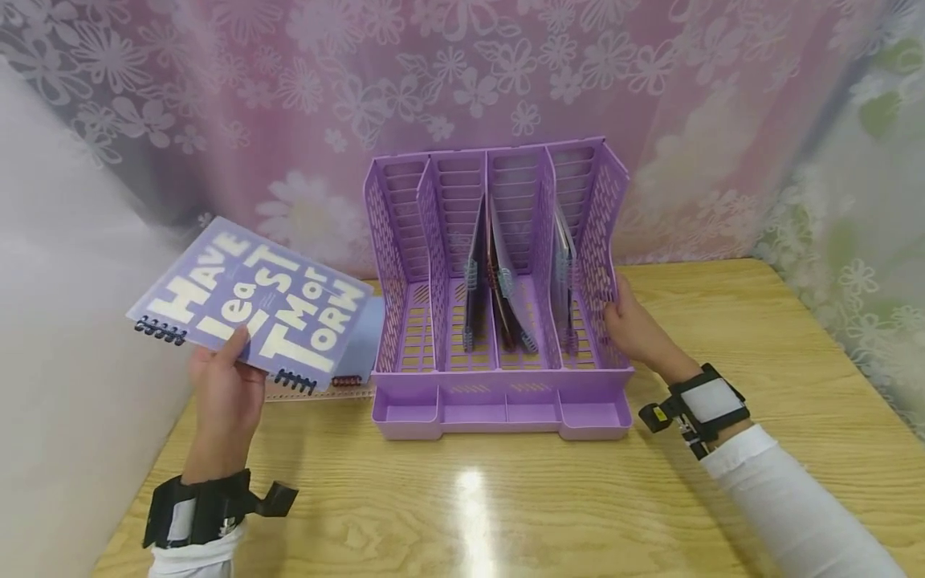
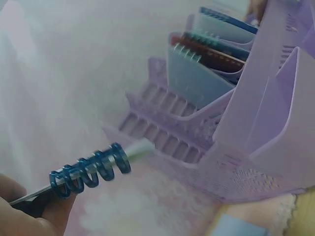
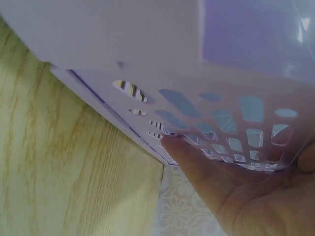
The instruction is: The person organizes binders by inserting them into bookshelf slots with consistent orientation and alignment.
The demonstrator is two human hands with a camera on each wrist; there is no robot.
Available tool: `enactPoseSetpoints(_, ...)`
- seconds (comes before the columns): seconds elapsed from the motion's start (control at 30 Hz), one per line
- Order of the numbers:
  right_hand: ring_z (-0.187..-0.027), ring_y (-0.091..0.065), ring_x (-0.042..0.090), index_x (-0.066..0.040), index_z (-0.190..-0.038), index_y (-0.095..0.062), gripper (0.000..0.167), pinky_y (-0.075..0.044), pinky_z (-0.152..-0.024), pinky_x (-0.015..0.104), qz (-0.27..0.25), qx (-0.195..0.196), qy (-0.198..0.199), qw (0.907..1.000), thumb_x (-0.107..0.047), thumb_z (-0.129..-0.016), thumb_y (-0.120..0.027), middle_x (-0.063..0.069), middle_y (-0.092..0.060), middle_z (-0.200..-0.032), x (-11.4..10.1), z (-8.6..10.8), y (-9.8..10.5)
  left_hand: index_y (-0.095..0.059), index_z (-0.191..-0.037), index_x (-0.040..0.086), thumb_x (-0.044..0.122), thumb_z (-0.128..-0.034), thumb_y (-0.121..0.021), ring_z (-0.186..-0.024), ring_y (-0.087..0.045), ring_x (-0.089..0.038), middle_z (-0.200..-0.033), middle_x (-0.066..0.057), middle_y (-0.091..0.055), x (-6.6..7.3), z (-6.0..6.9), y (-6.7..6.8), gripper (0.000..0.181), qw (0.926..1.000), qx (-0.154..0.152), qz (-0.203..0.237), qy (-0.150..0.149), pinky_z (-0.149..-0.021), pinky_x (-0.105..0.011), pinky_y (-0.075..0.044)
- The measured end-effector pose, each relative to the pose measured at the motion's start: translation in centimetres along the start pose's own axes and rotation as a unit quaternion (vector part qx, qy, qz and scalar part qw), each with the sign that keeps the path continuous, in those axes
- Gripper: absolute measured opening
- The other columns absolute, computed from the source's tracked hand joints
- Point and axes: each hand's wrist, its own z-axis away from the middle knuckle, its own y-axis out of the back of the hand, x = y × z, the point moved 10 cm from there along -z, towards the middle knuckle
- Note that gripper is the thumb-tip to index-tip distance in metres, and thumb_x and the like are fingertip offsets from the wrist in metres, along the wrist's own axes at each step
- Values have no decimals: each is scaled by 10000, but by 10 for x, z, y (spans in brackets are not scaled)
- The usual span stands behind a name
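Note:
My left hand [image 1: 224, 393] pinches a purple spiral notebook [image 1: 249, 301] with large pale lettering, thumb on its cover. In the head view it is held up left of a purple file organizer [image 1: 499, 397]; the left wrist view shows its dark binding rings [image 2: 91, 172] and the edge of the notebook. On the organizer's right side, my right hand [image 1: 639, 329] grips the perforated side wall [image 1: 605, 233]. In the right wrist view, a finger lies against the wall's outer face. Several spiral notebooks [image 1: 506, 297] stand in the middle slots, and more notebooks [image 1: 564, 277] stand in the right slot.
A blue notebook [image 1: 361, 341] and another spiral-bound item [image 1: 318, 394] lie on the wooden table [image 1: 405, 506] by the organizer's left side, partly hidden by the held notebook. A flowered curtain [image 1: 311, 120] hangs behind the table.

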Motion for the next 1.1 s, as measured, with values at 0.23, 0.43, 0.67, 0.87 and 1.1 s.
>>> enactPoseSetpoints(0.23, -1311, -214, 546, 39, -1481, 18, 564, -203, -1053, 634, -32, 68, 23, 10000, 0, -978, -234, 407, -190, -1432, 1, 1, 3, -519, -1276, -76, 22, -953, -543, -999, -650, -262, -1151, -186, -617, 4, 16, -64, 338, 9766, -472, -1790, -1093, -818, -342, -534)
enactPoseSetpoints(0.43, -1308, -221, 547, 39, -1480, 21, 569, -213, -1050, 631, -140, 73, 69, 9999, 2, -974, -236, 407, -186, -1433, 4, 1, 2, -595, -1128, -130, 27, -981, -497, -737, -660, -137, -912, -131, -682, -23, 20, -111, 237, 9287, -957, -3192, -1625, -673, -222, -545)
enactPoseSetpoints(0.67, -1308, -236, 538, 38, -1480, 8, 563, -220, -1048, 631, -127, 75, 119, 9998, -2, -975, -238, 402, -200, -1433, 3, -1, 0, -605, -1149, -89, 108, -1015, -447, -741, -679, -240, -948, -205, -677, -68, 25, -151, 286, 8534, -1332, -4680, -1870, -621, -250, -546)
enactPoseSetpoints(0.87, -1309, -244, 531, 46, -1474, -15, 556, -220, -1055, 620, -75, 164, 136, 9997, 1, -971, -248, 400, -217, -1427, 4, -2, 2, -585, -927, -44, 93, -1021, -413, -429, -463, -154, -618, -128, -525, -107, 22, -177, 240, 8029, -1896, -5278, -2018, -421, -252, -391)
enactPoseSetpoints(1.1, -1297, -253, 545, 40, -1475, -4, 559, -234, -1040, 635, -211, 117, 136, 9996, 8, -976, -254, 412, -211, -1422, 2, 0, 1, -543, -1249, -46, 109, -1029, -401, -415, -319, -118, -650, -144, -515, -152, 5, -183, 305, 7811, -2485, -5610, -1157, -402, -254, -304)
